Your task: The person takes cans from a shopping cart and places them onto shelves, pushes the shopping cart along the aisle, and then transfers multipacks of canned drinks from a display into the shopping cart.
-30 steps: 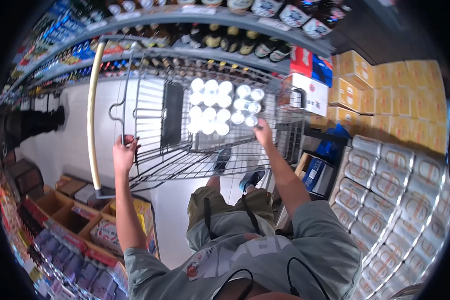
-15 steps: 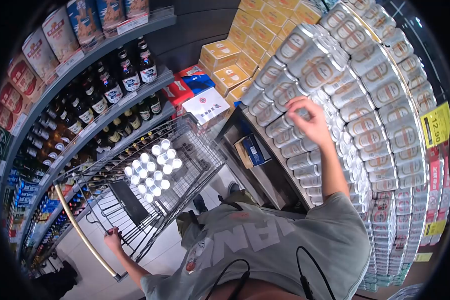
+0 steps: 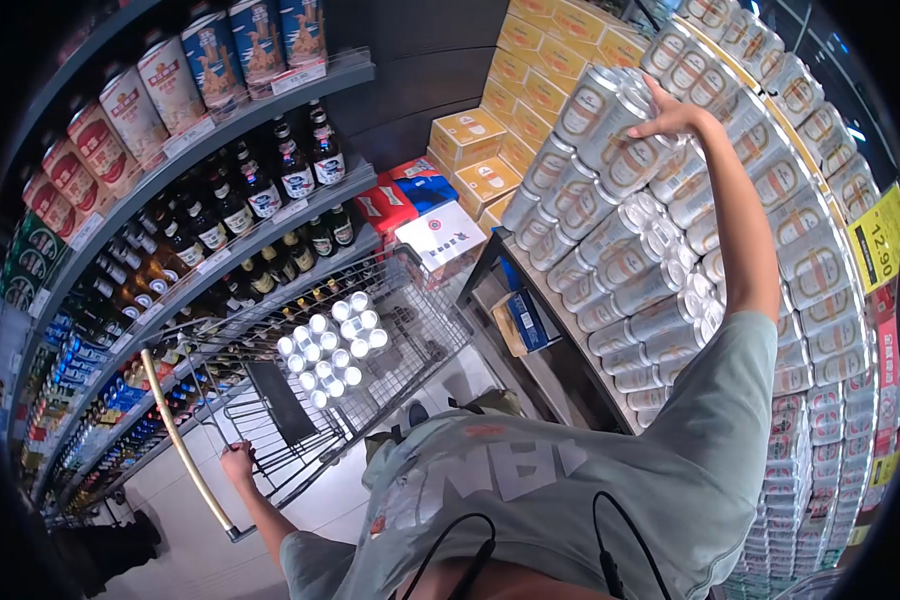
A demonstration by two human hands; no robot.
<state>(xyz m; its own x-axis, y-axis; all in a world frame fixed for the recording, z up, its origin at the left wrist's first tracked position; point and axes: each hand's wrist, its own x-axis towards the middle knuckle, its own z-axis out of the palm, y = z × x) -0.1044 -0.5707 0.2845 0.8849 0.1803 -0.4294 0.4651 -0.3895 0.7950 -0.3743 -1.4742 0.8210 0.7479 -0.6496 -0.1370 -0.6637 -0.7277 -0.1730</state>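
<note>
My right hand (image 3: 673, 115) reaches to the top of a stack of silver beer cans. Its thumb and fingers are spread over the upper pack of beer cans (image 3: 610, 125), touching it; some fingertips are hidden. More cans in clear wrap (image 3: 620, 235) lie on their sides beneath it. Down at the left, my left hand (image 3: 237, 460) is closed on the wire side of a shopping cart (image 3: 315, 465), near its pale handlebar (image 3: 185, 445). Inside the cart stand two groups of cans with white-looking tops (image 3: 332, 345).
Shelves of bottles (image 3: 295, 180) and cartons (image 3: 210, 60) curve along the left. Yellow boxes (image 3: 485, 180), a white box (image 3: 440, 235) and a red box (image 3: 382, 205) are stacked at the back. A yellow price tag (image 3: 877, 240) hangs at right. A dark display stand (image 3: 560, 375) borders the can stack.
My right hand has moved up and away from me, from hovering before the stack onto the upper pack. My left hand stays on the cart. The view has shifted slightly.
</note>
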